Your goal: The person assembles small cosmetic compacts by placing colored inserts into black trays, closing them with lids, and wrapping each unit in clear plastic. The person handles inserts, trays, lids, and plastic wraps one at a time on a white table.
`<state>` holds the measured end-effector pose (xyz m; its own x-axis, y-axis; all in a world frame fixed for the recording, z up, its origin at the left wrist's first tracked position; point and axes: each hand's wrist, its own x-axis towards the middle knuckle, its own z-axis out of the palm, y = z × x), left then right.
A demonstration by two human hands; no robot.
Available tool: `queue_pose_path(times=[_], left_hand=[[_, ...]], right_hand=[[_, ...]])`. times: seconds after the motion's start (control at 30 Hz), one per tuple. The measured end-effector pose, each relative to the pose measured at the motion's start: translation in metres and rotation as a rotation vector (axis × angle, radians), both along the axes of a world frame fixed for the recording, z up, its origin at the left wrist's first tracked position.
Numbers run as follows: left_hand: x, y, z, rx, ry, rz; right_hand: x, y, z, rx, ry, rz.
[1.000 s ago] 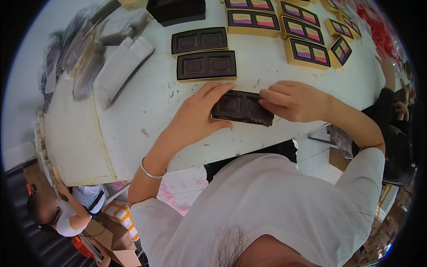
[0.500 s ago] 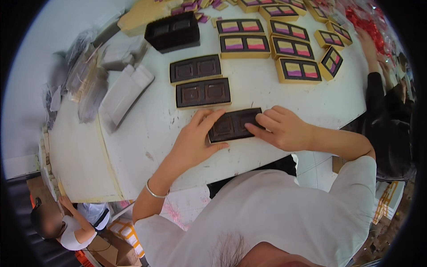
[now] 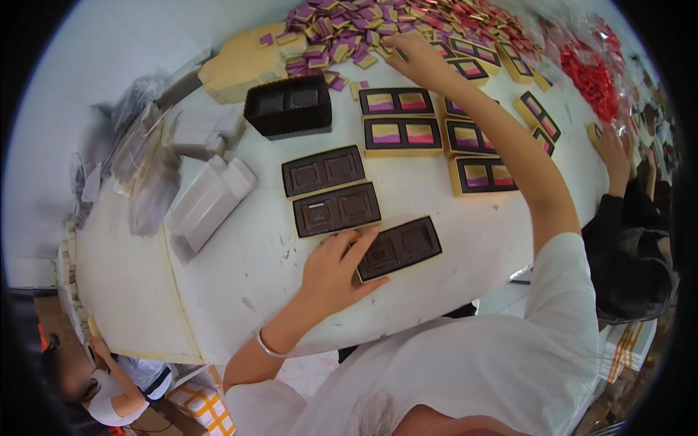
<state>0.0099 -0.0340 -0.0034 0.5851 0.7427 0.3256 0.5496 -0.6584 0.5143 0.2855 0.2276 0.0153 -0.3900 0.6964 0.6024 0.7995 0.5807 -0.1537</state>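
Observation:
My left hand [image 3: 331, 269] grips the left end of a shallow gold-edged box [image 3: 404, 248] with a dark brown two-compartment tray in it. Both compartments hold nothing, and the box lies tilted on the table. Stretched far across the table, my right hand [image 3: 414, 57] hovers at the near edge of a heap of small purple-and-gold packets [image 3: 342, 29]. Its fingers are bent and apart, with no packet visible in them. Beyond my left hand lie two similar boxes with bare trays, a nearer one [image 3: 337, 209] and a farther one [image 3: 323, 171].
A stack of dark trays [image 3: 288, 109] stands beyond these boxes. Several filled boxes [image 3: 402, 136] sit in rows under and beside my right arm. White plastic covers [image 3: 212, 206] lie at left, red shredded filling [image 3: 587, 80] at far right. A co-worker's hand [image 3: 616, 156] is at the right edge.
My right hand has left the box and reached forward to the packet heap. My left hand stays on the box. The view has tilted up, showing more of the heap.

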Motion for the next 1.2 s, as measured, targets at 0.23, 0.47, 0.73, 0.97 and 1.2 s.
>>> queue_pose_path(times=[0.23, 0.47, 0.73, 0.97, 1.2], left_hand=[[-0.007, -0.001, -0.001, -0.055, -0.045, 0.001], [-0.021, -0.008, 0.005, 0.110, -0.190, 0.096], [-0.052, 0.086, -0.010, -0.143, -0.408, 0.400], [-0.036, 0.094, 0.004, -0.392, -0.353, 0.469], [-0.045, 0.101, -0.013, -0.428, -0.491, 0.410]], right_hand=[[-0.035, 0.090, -0.017, -0.158, -0.182, -0.297], [-0.018, 0.059, 0.001, 0.165, -0.032, -0.229], [-0.116, -0.141, 0.012, 0.112, -0.170, 0.706], [-0.136, -0.117, -0.012, -0.281, 0.006, 0.647], [-0.127, -0.087, 0.007, -0.441, 0.456, 0.383]])
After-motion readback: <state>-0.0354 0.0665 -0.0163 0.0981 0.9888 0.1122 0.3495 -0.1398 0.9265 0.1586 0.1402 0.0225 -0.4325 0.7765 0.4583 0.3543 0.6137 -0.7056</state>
